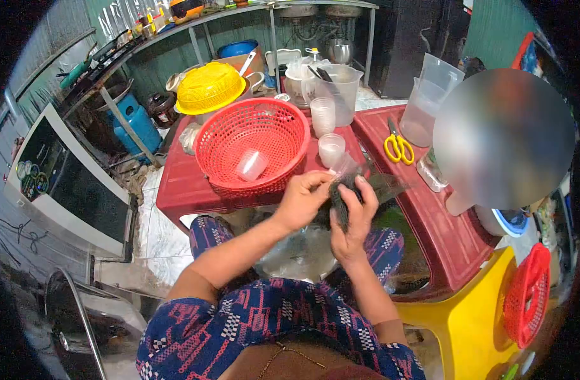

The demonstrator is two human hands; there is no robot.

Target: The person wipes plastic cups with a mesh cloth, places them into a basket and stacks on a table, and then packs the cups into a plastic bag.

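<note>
Over the front edge of the red table, both hands meet at a small clear plastic bag (347,166) of dark, fine-grained contents. I cannot make out what the contents are. My right hand (352,221) is wrapped around the bag's filled part. The fingers of my left hand (304,197) are closed in a pinch at the bag's side, near its top. Just beyond them stands a clear plastic cup (331,149) with pale contents. A stack of clear cups (323,115) rises behind it. Under my hands, a large shiny bowl (296,253) shows partly between my knees.
A red basket (289,136) holding a clear plastic cup (251,164) stands left on the red table (182,180). Behind are a yellow colander (211,87) and a clear jug (346,88). Right are yellow-handled scissors (399,149), a measuring jug (423,114) and a person, blurred. A yellow stool (470,310) stands nearby.
</note>
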